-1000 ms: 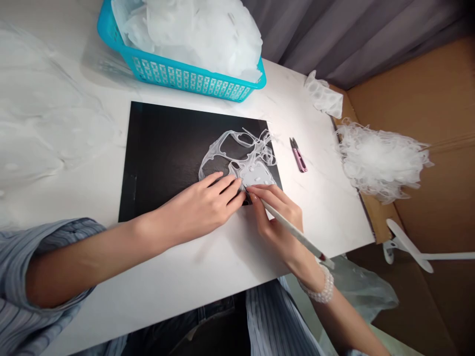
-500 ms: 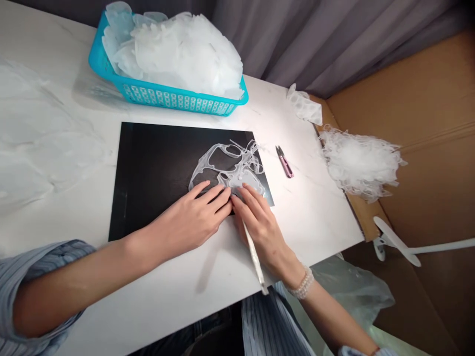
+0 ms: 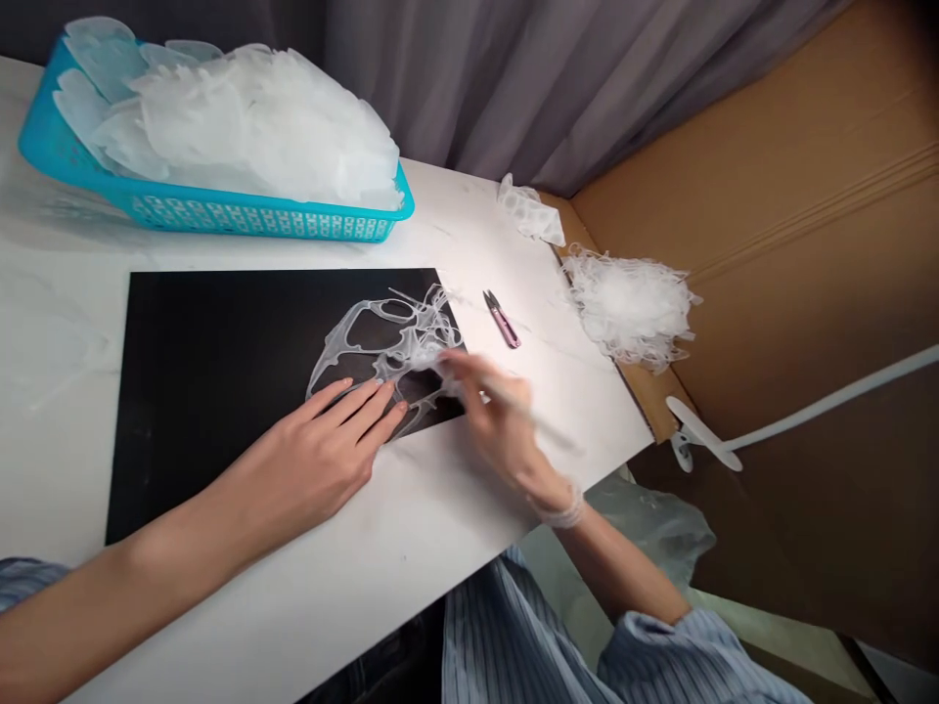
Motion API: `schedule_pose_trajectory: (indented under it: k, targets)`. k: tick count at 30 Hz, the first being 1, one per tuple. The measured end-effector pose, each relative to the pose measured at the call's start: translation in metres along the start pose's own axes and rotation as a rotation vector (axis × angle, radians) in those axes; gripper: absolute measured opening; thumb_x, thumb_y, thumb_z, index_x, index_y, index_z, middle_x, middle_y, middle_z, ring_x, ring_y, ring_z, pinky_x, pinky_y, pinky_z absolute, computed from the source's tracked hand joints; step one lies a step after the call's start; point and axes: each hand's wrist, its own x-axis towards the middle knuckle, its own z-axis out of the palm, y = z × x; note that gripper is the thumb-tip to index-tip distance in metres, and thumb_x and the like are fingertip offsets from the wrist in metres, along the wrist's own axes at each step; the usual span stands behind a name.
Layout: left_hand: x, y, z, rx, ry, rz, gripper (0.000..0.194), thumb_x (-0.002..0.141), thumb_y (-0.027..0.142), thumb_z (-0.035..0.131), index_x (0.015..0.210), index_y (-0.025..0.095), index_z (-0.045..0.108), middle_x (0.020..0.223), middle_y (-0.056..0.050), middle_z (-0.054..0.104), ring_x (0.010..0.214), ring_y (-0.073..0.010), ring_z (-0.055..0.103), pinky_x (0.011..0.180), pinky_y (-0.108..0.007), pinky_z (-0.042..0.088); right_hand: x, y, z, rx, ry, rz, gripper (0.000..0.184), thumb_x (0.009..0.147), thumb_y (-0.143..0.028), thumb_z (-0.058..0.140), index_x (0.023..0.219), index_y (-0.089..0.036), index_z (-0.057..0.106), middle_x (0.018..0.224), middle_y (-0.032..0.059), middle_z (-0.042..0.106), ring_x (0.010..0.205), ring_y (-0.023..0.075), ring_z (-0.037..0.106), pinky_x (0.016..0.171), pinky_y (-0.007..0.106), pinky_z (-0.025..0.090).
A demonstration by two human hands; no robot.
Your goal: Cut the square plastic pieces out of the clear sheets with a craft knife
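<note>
My left hand (image 3: 330, 445) lies flat with fingers stretched out, fingertips resting on a clear, rubbery-looking cut-out sheet (image 3: 344, 342). That sheet has large openings and thin loose strips, and it lies on the right part of a black mat (image 3: 212, 372). Above the sheet's right side, my right hand (image 3: 503, 420) is closed around a pale pen-like stick (image 3: 539, 422), both smeared by motion. A milky patch shows by the right fingertips; whether they also pinch it I cannot tell. The stick's working tip is hidden.
A blue basket (image 3: 256, 217) heaped with translucent pieces stands at the back left. Pink thread snips (image 3: 502, 320) lie right of the mat. A pile of clear scraps (image 3: 631, 305) sits by a cardboard box (image 3: 792, 215); a white clamp (image 3: 696, 435) grips near the table's right edge.
My right hand has come away from my left and lifted, the stick swinging up with it. An opening shows where a solid piece lay in the sheet. The whole view has shifted right.
</note>
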Motion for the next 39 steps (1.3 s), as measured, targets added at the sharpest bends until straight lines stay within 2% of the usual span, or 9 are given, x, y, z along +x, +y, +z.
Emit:
schedule_pose_trajectory:
  k: [2,6,9,16,21,24,27,33,39]
  targets:
    - [-0.001,0.001,0.001,0.002,-0.026,0.009,0.048,0.092,0.014,0.043,0.137,0.005,0.057,0.140,-0.021,0.058,0.127,-0.0340,0.057,0.105,-0.050,0.045,0.005,0.033,-0.043,0.168,0.274,0.210,0.032,0.101,-0.030,0.044,0.123,-0.024,0.067,0.094,0.0051,0.076,0.088,0.0175,0.076,0.073,0.027,0.061]
    - [0.000,0.005,0.002,-0.009,-0.038,-0.008,0.047,0.092,0.015,0.045,0.137,0.006,0.058,0.140,-0.020,0.059,0.129,-0.0329,0.055,0.109,-0.049,0.042,-0.004,0.091,-0.141,0.241,0.371,0.287,0.022,0.093,-0.040,0.061,0.087,-0.025,0.075,0.054,0.0021,0.065,0.059,0.0175,0.073,0.053,0.025,0.057]
    - [0.003,0.002,-0.001,-0.068,-0.031,-0.036,0.044,0.094,0.017,0.044,0.134,0.011,0.061,0.138,-0.017,0.061,0.128,-0.0312,0.056,0.111,-0.051,0.040,-0.022,0.099,-0.171,0.297,0.390,0.307,0.016,0.092,-0.038,0.064,0.083,-0.030,0.074,0.057,0.0029,0.068,0.069,0.0204,0.076,0.060,0.028,0.062]
    - [0.004,-0.040,-0.018,-0.049,0.114,-0.284,0.034,0.097,0.026,0.045,0.115,0.014,0.071,0.127,-0.016,0.066,0.128,-0.0368,0.053,0.113,-0.063,0.033,-0.020,0.025,-0.093,0.599,0.202,0.477,0.021,0.097,-0.032,0.055,0.110,-0.029,0.072,0.105,0.0045,0.078,0.114,0.0252,0.070,0.093,0.046,0.061]
    - [0.014,-0.026,-0.049,-0.603,0.087,-0.526,0.031,0.099,0.037,0.049,0.108,0.021,0.074,0.108,-0.005,0.074,0.099,-0.0225,0.069,0.085,-0.036,0.059,0.002,-0.032,-0.051,0.864,0.040,0.550,0.019,0.096,-0.032,0.056,0.107,-0.030,0.072,0.098,0.0027,0.078,0.113,0.0254,0.070,0.091,0.046,0.062]
    - [0.022,-0.010,-0.063,-1.098,-0.028,-0.541,0.034,0.103,0.036,0.044,0.116,0.023,0.072,0.097,0.000,0.078,0.085,-0.0152,0.073,0.073,-0.023,0.060,0.004,-0.050,-0.041,0.819,-0.023,0.538,0.024,0.098,-0.035,0.052,0.114,-0.030,0.069,0.094,0.0040,0.077,0.113,0.0265,0.069,0.089,0.047,0.061]
    - [0.023,-0.008,-0.069,-1.363,0.022,-0.585,0.031,0.102,0.031,0.048,0.097,0.022,0.077,0.086,0.002,0.079,0.083,-0.0140,0.074,0.075,-0.020,0.060,0.003,-0.056,-0.033,0.791,-0.052,0.538,0.027,0.099,-0.035,0.048,0.117,-0.030,0.066,0.095,0.0051,0.076,0.111,0.0274,0.069,0.086,0.047,0.061]
    - [0.021,-0.016,-0.072,-1.512,-0.030,-0.713,0.027,0.097,0.034,0.056,0.088,0.024,0.079,0.081,0.003,0.078,0.083,-0.0134,0.073,0.079,-0.020,0.058,0.003,-0.062,-0.033,1.008,-0.007,0.675,0.016,0.092,-0.034,0.061,0.102,-0.029,0.072,0.090,0.0022,0.075,0.078,0.0168,0.068,0.066,0.029,0.056]
    - [0.022,-0.017,-0.072,-1.604,-0.143,-0.810,0.035,0.095,0.037,0.057,0.068,0.024,0.076,0.071,0.002,0.074,0.080,-0.0139,0.069,0.078,-0.020,0.054,0.001,-0.065,-0.039,1.226,-0.088,0.788,0.015,0.092,-0.031,0.064,0.103,-0.028,0.074,0.092,-0.0002,0.075,0.038,-0.0005,0.041,0.039,0.015,0.036]
